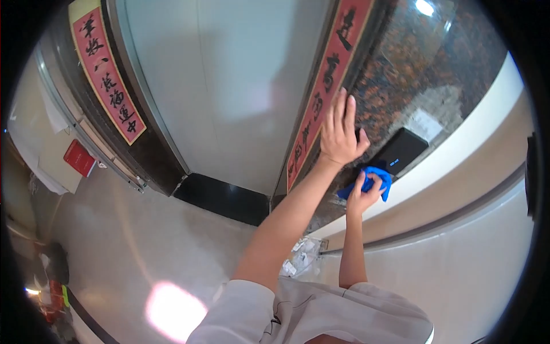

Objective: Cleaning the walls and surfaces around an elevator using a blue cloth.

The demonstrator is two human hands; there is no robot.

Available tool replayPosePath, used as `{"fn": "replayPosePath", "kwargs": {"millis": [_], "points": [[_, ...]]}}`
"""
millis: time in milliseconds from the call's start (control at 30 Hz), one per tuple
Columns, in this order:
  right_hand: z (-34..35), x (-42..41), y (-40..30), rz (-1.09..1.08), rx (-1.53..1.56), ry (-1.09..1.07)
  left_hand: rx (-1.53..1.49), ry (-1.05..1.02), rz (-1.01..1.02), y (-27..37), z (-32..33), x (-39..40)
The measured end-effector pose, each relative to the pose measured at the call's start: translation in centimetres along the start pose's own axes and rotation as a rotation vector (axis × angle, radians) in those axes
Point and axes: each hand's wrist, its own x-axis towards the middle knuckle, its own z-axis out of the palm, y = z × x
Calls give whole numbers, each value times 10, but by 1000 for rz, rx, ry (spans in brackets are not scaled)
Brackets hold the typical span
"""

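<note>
My left hand (341, 133) is spread with its fingers apart, over the edge of a red paper couplet banner (320, 92) and the dark door frame. It appears to rest flat there and holds nothing. Lower and to the right, my right hand (363, 195) grips a bunched blue cloth (377, 182). The cloth is just below the lower end of a black box-shaped device (401, 150) on the wall; whether they touch is hard to tell. Small lit marks show on the device. Behind it, the speckled stone wall (378, 107) has a rough grey patch.
A pale door (232, 86) with a black sill (221, 200) stands ahead, with a second red banner (107, 73) on its left. Crumpled litter (303, 258) lies by the wall corner. A red booklet (79, 158) is at left, above the grey floor (172, 241).
</note>
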Motion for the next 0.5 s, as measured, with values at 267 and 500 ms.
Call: {"fn": "replayPosePath", "kwargs": {"millis": [267, 500], "points": [[16, -64, 9, -26, 97, -327, 33, -45, 9, 0, 4, -2], [-13, -131, 85, 200, -8, -477, 38, -46, -5, 10, -7, -7]]}}
